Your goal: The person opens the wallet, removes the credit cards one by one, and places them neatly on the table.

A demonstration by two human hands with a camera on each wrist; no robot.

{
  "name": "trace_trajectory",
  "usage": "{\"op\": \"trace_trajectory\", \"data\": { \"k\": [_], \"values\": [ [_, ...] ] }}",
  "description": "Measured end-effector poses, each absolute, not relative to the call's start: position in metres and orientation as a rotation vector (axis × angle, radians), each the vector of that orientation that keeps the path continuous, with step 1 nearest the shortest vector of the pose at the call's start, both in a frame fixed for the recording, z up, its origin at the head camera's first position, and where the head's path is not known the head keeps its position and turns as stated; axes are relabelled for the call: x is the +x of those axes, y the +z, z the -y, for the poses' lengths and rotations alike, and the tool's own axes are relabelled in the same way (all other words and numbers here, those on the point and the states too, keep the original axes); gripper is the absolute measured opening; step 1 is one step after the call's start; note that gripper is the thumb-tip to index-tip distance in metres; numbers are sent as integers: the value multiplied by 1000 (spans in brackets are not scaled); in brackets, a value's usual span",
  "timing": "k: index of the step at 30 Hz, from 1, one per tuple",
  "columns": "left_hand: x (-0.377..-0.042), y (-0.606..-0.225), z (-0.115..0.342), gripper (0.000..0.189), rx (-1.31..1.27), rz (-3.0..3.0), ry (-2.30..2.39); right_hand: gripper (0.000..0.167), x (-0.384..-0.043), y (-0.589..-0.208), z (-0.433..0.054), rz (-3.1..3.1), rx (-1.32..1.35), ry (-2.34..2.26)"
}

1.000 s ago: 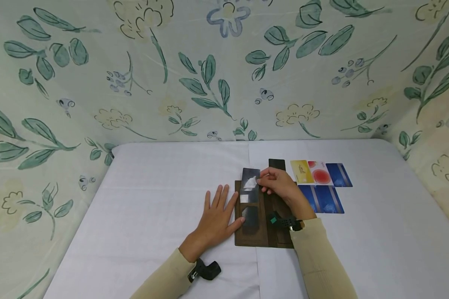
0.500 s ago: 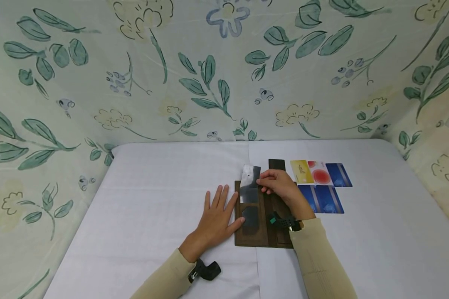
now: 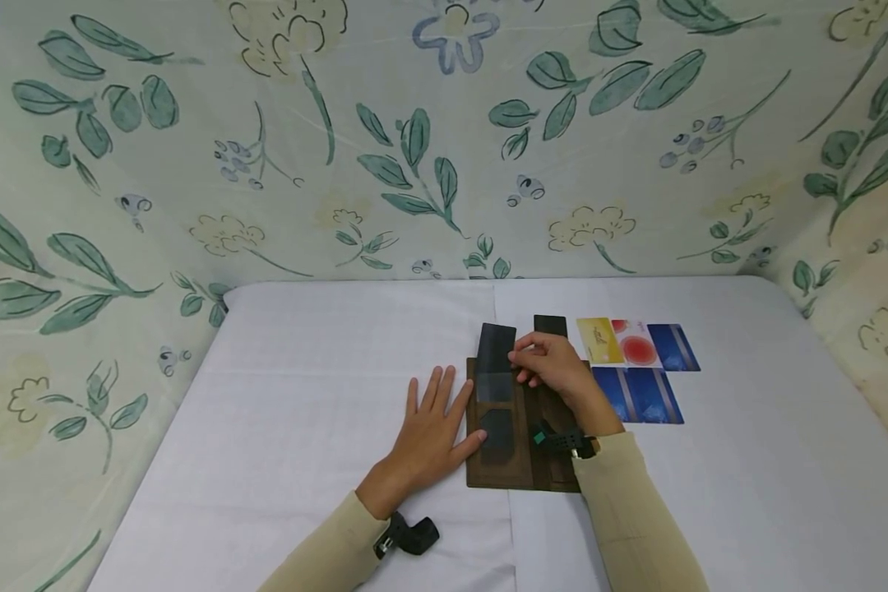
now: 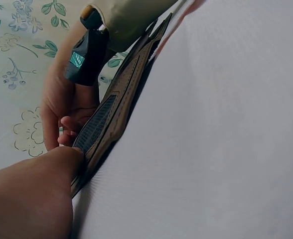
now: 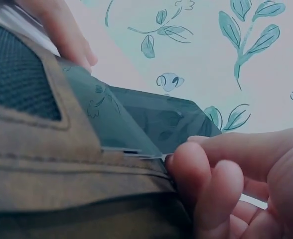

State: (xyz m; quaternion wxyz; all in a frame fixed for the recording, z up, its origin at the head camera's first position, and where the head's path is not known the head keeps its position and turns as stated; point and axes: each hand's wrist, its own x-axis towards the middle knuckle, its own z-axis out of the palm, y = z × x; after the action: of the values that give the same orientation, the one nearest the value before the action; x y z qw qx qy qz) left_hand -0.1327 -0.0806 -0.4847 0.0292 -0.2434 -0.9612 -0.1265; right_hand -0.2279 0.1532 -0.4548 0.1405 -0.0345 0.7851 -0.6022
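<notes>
Pinching the dark flap (image 3: 497,345) from the right, the right hand (image 3: 557,372) is sitting closer. The flap is pointing longways from the wallet (image 3: 497,476) toward the far edge of the counter (image 3: 303,345). The left hand (image 3: 424,437) is lying flat, fingers apart.

On the table (image 3: 303,395) lies the wallet (image 3: 523,436); my left hand (image 3: 429,427) sits at its nine o'clock, my right hand (image 3: 555,363) at one, loose cards (image 3: 640,352) at two.

White-covered table (image 3: 303,370), brown wallet (image 3: 521,452) lying open, yellow card (image 3: 600,340), red-and-white card (image 3: 635,344), three blue cards (image 3: 647,397)
</notes>
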Motion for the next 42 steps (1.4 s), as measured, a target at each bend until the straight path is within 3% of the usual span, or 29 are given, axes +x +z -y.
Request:
{"op": "trace_trajectory", "data": {
  "k": [30, 42],
  "values": [
    [-131, -486, 77, 75, -765, 2931, -357, 33, -244, -443, -174, -2431, 281, -1850],
    [-131, -485, 80, 75, -747, 2926, -354, 33, -247, -458, -170, -2553, 245, -1774]
  ]
}}
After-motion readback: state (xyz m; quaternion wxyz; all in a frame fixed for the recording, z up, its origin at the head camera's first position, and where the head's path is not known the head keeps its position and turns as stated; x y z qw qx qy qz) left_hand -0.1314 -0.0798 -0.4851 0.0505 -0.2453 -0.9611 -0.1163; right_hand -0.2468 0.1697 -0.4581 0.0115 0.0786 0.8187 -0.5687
